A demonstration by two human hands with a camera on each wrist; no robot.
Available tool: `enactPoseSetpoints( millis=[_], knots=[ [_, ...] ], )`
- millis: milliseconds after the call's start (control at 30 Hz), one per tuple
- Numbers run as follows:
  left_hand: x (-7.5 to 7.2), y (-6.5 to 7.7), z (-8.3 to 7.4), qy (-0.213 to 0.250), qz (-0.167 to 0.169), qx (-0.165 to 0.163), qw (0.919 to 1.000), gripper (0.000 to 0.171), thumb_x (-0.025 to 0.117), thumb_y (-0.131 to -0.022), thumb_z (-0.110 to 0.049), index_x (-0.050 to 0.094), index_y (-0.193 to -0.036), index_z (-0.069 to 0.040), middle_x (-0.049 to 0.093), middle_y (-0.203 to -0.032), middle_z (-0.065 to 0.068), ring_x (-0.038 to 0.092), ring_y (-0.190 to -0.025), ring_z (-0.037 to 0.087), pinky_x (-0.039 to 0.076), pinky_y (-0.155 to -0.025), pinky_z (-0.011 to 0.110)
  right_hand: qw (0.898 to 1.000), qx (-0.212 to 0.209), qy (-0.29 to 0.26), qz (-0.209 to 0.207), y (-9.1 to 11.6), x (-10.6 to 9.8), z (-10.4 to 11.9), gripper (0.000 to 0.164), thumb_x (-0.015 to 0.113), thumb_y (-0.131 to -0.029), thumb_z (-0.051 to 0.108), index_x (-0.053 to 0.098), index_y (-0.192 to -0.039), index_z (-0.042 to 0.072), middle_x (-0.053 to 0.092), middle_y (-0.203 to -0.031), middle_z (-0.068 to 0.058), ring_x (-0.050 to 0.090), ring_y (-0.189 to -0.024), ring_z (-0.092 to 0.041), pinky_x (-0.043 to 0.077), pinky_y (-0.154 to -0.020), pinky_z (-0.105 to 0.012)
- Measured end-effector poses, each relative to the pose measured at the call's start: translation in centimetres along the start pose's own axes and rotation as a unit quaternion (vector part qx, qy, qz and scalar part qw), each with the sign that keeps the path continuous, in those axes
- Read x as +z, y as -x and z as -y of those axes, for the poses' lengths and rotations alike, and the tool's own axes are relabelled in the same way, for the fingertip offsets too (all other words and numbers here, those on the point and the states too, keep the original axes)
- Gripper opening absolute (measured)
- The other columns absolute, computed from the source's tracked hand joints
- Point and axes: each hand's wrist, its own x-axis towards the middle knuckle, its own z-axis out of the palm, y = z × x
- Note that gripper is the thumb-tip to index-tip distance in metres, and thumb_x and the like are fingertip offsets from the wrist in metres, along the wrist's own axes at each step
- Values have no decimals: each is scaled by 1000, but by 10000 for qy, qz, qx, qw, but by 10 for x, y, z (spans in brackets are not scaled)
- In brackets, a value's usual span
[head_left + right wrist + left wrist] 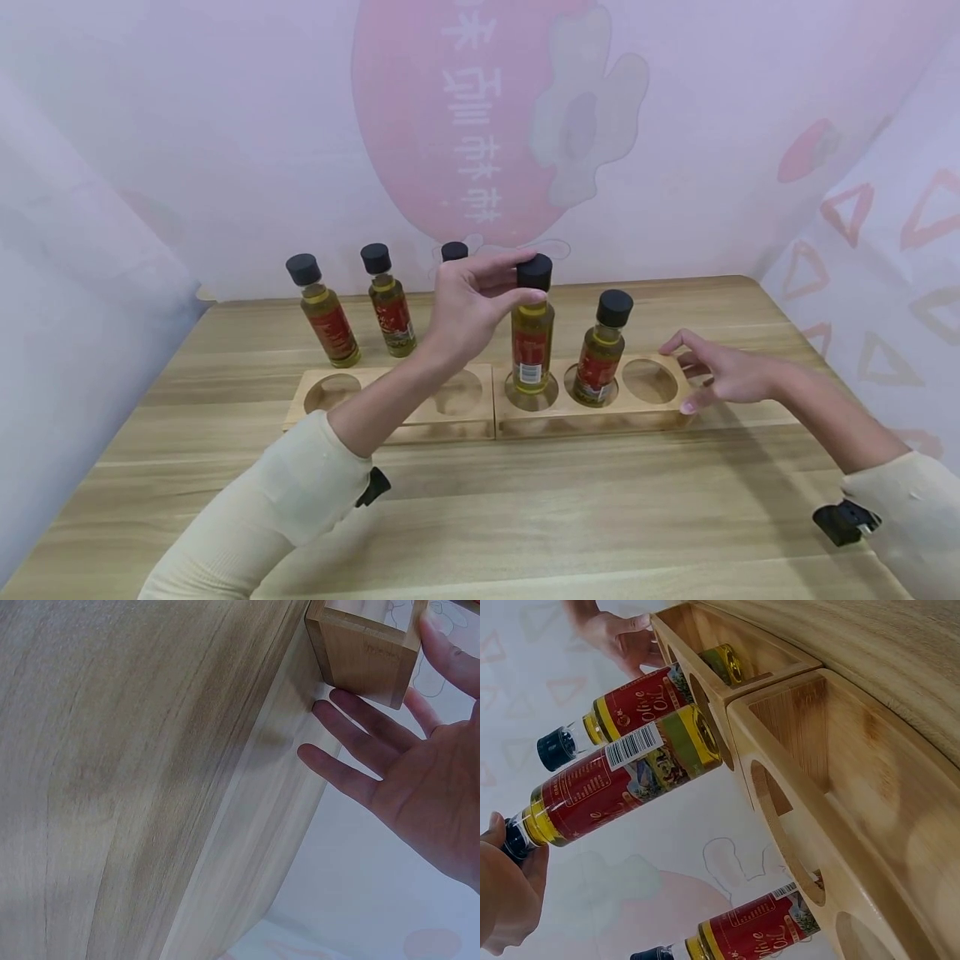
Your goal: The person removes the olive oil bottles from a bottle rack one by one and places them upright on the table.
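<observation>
My left hand pinches the black cap of an olive oil bottle with red label and yellow oil. In the left wrist view, this bottle has its base at the mouth of a round hole. That hole is the leftmost in the right wooden bottle rack. Another olive oil bottle stands slightly tilted in the middle hole; the right hole holds nothing. At the rack's right end, my right hand grips the edges between thumb and index finger, other fingers spread in the right wrist view.
A second wooden rack adjoins on the left, partly covered by my left arm. Behind it stand an olive oil bottle, another bottle and a third, mostly hidden bottle. A printed curtain hangs behind the wooden table.
</observation>
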Motion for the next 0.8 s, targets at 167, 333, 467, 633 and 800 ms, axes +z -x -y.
enactPoseSetpoints(
  millis=[167, 333, 467, 633, 800],
  knots=[
    [-1, -2, -1, -47, -103, 148, 9998, 38, 81, -82, 12, 72, -119, 10, 76, -106, 25, 77, -96, 34, 63, -90, 34, 10000, 32, -17, 7, 0, 0, 0, 76, 81, -87, 8, 28, -140, -4, 51, -141, -37, 45, -134, -59, 39, -107, -75],
    [-1, -6, -7, 125, -192, 126, 9997, 39, 81, -82, 13, 72, -119, 10, 75, -106, 25, 77, -96, 34, 62, -91, 35, 10000, 22, 20, -6, 0, 0, -1, 76, 82, -87, 9, 28, -140, -4, 49, -142, -38, 44, -135, -60, 39, -107, -74],
    [-2, -10, -8, 242, -254, 76, 9994, 38, 80, -83, 12, 72, -120, 9, 75, -108, 24, 77, -97, 32, 62, -92, 34, 10000, 24, 26, -17, 0, 0, -1, 76, 82, -87, 9, 28, -140, -4, 48, -142, -39, 44, -135, -61, 39, -107, -74],
    [-2, -14, -5, 221, -321, 30, 9992, 39, 81, -83, 10, 72, -120, 7, 76, -108, 23, 77, -96, 31, 62, -92, 33, 10000, 34, 15, 10, 0, 1, -1, 75, 81, -88, 9, 28, -140, -4, 48, -142, -39, 43, -135, -61, 41, -107, -73],
    [-1, -18, -3, 239, -424, -4, 9988, 39, 82, -83, 10, 73, -120, 7, 76, -109, 23, 78, -96, 29, 62, -91, 33, 10000, 18, 9, -7, 0, 0, -2, 76, 81, -88, 8, 28, -140, -4, 49, -142, -38, 44, -135, -61, 39, -107, -74]
  ],
)
